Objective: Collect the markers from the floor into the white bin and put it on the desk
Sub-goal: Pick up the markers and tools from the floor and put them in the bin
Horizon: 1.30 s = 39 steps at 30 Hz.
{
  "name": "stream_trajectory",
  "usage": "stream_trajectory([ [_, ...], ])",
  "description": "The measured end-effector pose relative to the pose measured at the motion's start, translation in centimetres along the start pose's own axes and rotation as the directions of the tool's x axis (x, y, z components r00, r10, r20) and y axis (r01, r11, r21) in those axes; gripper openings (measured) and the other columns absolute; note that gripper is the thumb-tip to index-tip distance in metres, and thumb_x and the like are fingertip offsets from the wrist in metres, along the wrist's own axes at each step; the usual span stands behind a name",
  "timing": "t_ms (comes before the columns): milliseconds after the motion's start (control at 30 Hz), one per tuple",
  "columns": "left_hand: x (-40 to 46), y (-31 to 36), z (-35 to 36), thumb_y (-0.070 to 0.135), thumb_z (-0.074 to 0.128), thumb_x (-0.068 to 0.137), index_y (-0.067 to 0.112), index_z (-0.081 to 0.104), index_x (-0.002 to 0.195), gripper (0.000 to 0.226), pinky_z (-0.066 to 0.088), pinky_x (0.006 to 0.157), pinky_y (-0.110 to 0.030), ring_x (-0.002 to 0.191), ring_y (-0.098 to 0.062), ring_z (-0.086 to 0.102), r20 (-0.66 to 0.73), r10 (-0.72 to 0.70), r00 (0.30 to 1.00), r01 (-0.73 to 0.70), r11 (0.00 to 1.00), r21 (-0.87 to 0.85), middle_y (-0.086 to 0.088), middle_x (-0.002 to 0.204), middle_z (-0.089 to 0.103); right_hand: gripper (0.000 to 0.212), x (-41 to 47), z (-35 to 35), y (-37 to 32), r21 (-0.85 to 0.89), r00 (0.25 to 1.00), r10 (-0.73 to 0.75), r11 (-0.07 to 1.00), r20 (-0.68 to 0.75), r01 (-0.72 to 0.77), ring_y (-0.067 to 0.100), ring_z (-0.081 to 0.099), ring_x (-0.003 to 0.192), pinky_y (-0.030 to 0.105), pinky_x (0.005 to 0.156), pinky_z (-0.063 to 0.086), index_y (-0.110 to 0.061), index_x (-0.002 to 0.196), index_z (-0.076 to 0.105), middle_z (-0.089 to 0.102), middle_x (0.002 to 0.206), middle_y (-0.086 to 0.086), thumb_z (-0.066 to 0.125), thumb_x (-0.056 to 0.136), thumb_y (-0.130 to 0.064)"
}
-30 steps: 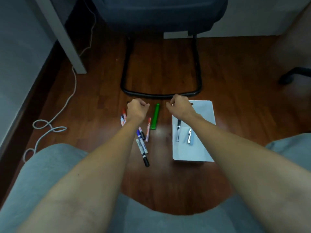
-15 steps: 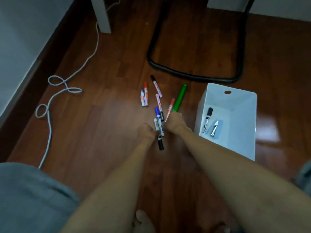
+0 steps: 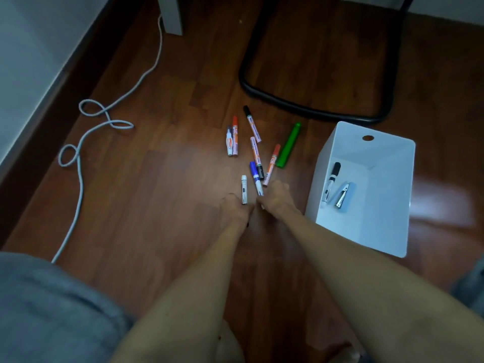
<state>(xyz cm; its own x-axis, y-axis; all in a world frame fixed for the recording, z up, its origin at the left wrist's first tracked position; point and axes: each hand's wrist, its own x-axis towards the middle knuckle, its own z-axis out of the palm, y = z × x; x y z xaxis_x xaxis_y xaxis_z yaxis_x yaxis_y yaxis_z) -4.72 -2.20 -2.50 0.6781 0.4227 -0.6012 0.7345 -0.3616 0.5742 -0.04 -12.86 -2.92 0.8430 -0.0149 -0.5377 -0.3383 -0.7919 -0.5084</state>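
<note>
The person is crouching over the wooden floor and both hands are reaching down together in the middle of the frame. The left hand (image 3: 234, 210) is closing its fingers around the lower end of a white marker (image 3: 244, 188), which is sticking up out of the fist. The right hand (image 3: 275, 199) is gripping the bottom of a blue-capped marker (image 3: 255, 180) in the same way. The white bin (image 3: 392, 231) is standing on the floor at the right of the frame, just beside the right forearm, and it is already holding one black-capped marker (image 3: 331, 180) and a small metal clip-like thing (image 3: 341, 196) next to it. Above the hands, several pens are lying loose on the floor: a red marker (image 3: 271, 163) close to the right hand, a pinkish marker (image 3: 256, 157) with its black end beside the blue cap, a green marker (image 3: 289, 145) further right, a black-capped marker (image 3: 252, 123) higher up, and a pair (image 3: 232, 137) lying side by side at the left of the group. So, in my judgement, the task is only beginning: one marker is collected, two are being picked up, about six are waiting, and the lifting of the bin to the desk is not yet started. A grey cable (image 3: 104, 119) is curling at the upper left.
</note>
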Motion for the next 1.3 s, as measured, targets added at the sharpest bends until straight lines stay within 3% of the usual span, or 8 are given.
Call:
stream_trajectory([
  [200, 0.5, 5.4, -3.7, 0.029, 0.075, 0.073, 0.004, 0.073, 0.082, 0.027, 0.056, 0.074, -0.039, 0.084, -0.032, 0.071, -0.112, 0.087, 0.99, -0.093, 0.995, -0.047, -0.018, 0.086, 0.074, 0.033, -0.4, -4.1, -2.6, 0.071, 0.997, -0.02, 0.997, -0.075, 0.025, 0.035, 0.07, 0.098, 0.025, 0.068, 0.044, -0.001, 0.101, 0.071, 0.072, 0.102, 0.021, 0.075, 0.084, -0.029],
  [300, -0.2, 9.7, -5.1, 0.026, 0.075, 0.076, 0.002, 0.074, 0.075, 0.024, 0.051, 0.067, -0.035, 0.081, -0.033, 0.071, -0.117, 0.196, 0.974, -0.204, 0.977, -0.058, -0.021, 0.081, 0.074, 0.038, -0.4, -8.0, -4.8, 0.073, 0.994, -0.025, 0.997, -0.107, 0.033, 0.036, 0.068, 0.099, 0.028, 0.073, 0.049, -0.002, 0.103, 0.073, 0.07, 0.105, 0.021, 0.074, 0.083, -0.034],
  [500, -2.8, 17.7, -4.9, 0.022, 0.071, 0.073, 0.001, 0.076, 0.077, 0.022, 0.046, 0.061, -0.031, 0.078, -0.029, 0.069, -0.055, 0.397, 0.916, -0.396, 0.918, 0.03, -0.018, 0.077, 0.073, 0.025, -0.5, -16.7, -4.9, 0.058, 0.957, -0.039, 0.997, -0.289, 0.059, 0.036, 0.069, 0.091, 0.03, 0.069, 0.047, -0.005, 0.088, 0.076, 0.072, 0.091, 0.019, 0.076, 0.081, -0.029],
  [633, -4.7, 20.7, -2.1, 0.019, 0.075, 0.072, 0.003, 0.074, 0.076, 0.017, 0.057, 0.074, -0.037, 0.085, -0.034, 0.071, -0.005, 0.469, 0.883, -0.469, 0.883, 0.007, -0.02, 0.086, 0.075, 0.025, -1.8, -20.7, -1.5, 0.087, 0.927, 0.031, 0.996, -0.373, 0.002, 0.032, 0.07, 0.083, 0.034, 0.071, 0.056, -0.004, 0.088, 0.077, 0.074, 0.089, 0.016, 0.074, 0.082, -0.028],
  [767, -6.3, 22.0, 1.9, 0.018, 0.076, 0.074, 0.004, 0.074, 0.075, 0.014, 0.057, 0.079, -0.037, 0.088, -0.034, 0.07, 0.128, 0.518, 0.846, -0.527, 0.849, 0.039, -0.019, 0.09, 0.075, 0.024, -3.9, -22.6, 3.2, 0.108, 0.9, 0.152, 0.987, -0.407, -0.118, 0.026, 0.059, 0.066, 0.024, 0.051, 0.042, -0.002, 0.092, 0.074, 0.066, 0.082, 0.012, 0.074, 0.085, -0.025],
  [933, -7.7, 20.2, 5.6, 0.015, 0.079, 0.075, 0.0, 0.072, 0.074, 0.016, 0.059, 0.074, -0.034, 0.079, -0.029, 0.071, 0.241, 0.522, 0.818, -0.552, 0.83, 0.077, -0.019, 0.085, 0.075, 0.029, -5.8, -22.0, 7.7, 0.168, 0.877, 0.286, 0.957, -0.385, -0.238, 0.034, 0.068, 0.09, 0.034, 0.067, 0.053, -0.002, 0.1, 0.068, 0.068, 0.104, 0.017, 0.075, 0.085, -0.026],
  [1100, -7.4, 18.4, 7.0, 0.029, 0.083, 0.073, -0.005, 0.069, 0.072, 0.037, 0.059, 0.069, -0.044, 0.067, -0.029, 0.07, 0.272, 0.506, 0.819, -0.55, 0.826, 0.12, -0.022, 0.075, 0.072, 0.034, -6.5, -20.7, 9.3, 0.19, 0.874, 0.325, 0.943, -0.36, -0.273, 0.031, 0.064, 0.081, 0.028, 0.065, 0.042, 0.004, 0.099, 0.069, 0.066, 0.095, 0.016, 0.075, 0.088, -0.028],
  [1300, -5.1, 19.6, 3.1, 0.028, 0.078, 0.079, 0.004, 0.075, 0.075, 0.024, 0.057, 0.078, -0.033, 0.075, -0.027, 0.07, 0.166, 0.524, 0.835, -0.542, 0.836, 0.088, -0.011, 0.079, 0.074, 0.031, -5.2, -20.6, 6.0, 0.207, 0.882, 0.236, 0.965, -0.409, -0.162, 0.029, 0.067, 0.076, 0.031, 0.072, 0.056, -0.003, 0.091, 0.07, 0.068, 0.09, 0.016, 0.074, 0.087, -0.033],
])
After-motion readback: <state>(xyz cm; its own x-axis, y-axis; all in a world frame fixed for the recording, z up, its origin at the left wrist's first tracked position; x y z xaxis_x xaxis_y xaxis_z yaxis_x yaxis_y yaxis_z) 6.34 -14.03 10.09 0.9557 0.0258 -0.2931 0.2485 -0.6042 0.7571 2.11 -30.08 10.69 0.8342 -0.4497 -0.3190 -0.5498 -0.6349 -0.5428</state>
